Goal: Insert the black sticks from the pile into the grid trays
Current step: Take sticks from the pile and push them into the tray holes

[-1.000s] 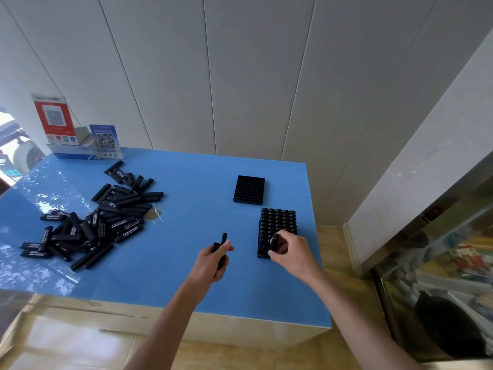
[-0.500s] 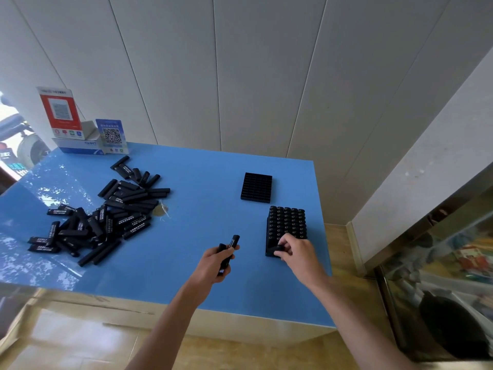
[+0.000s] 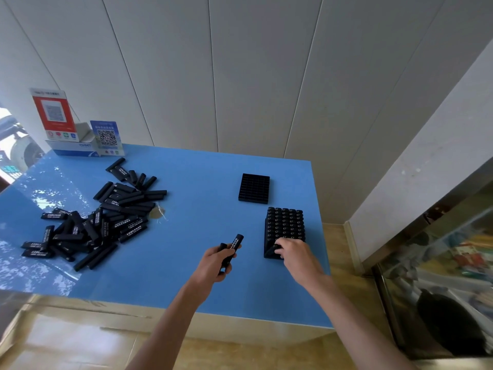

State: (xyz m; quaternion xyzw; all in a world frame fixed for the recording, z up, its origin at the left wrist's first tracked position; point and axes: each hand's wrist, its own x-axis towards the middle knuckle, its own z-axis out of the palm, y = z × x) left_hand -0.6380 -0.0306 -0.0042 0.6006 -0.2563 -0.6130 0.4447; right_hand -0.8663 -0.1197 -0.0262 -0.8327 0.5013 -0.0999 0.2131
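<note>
The person stands at the near edge of a blue table (image 3: 186,263), both forearms reaching over it. The left hand (image 3: 213,264) is closed around black sticks (image 3: 231,249) — one angles up and away past the knuckles with white lettering along its side, and a second stub end shows beside it. The hand hovers just left of the near grid tray (image 3: 285,225).

That near tray sits close to the table's right edge and is filled with upright sticks, their round tops showing in rows. The right hand (image 3: 294,253) rests on the tray's near end, fingers curled down over the tops at the near left corner; whether the fingertips pinch a stick or only press on it cannot be told, as the hand covers that spot.

A second grid tray (image 3: 254,188) lies farther back, apart from the first, its open cells visible with no sticks standing in it.

The pile of black sticks (image 3: 101,217) is spread loosely over the left half of the table, well apart from both trays — many pieces lie crossed over one another, several with white print facing up.

At the far left corner, against the panelled wall (image 3: 240,76), stand a red QR sign (image 3: 54,114) and a blue QR sign (image 3: 106,136) on a white and blue box (image 3: 73,148).
</note>
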